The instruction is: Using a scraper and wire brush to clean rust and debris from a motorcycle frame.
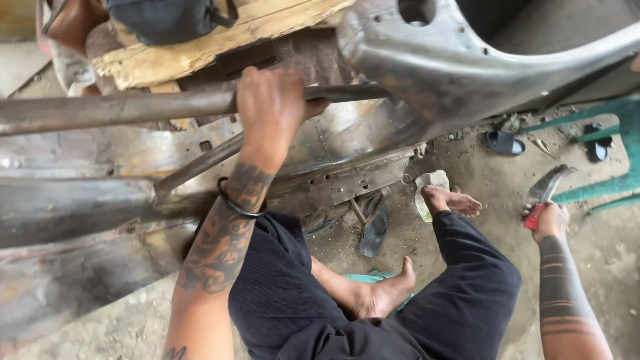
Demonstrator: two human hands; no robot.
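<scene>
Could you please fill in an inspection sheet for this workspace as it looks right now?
Surface: bare concrete floor, dusty and stained.
Job's things: long metal bar lying across a large grey metal part; curved blade with red handle.
Clutter: sandals, a loose slipper, a stone, wooden plank.
Grippers: left hand closed round the bar; right hand gripping the blade's handle.
Cables: nothing seen.
Surroundings: green frame at right.
</scene>
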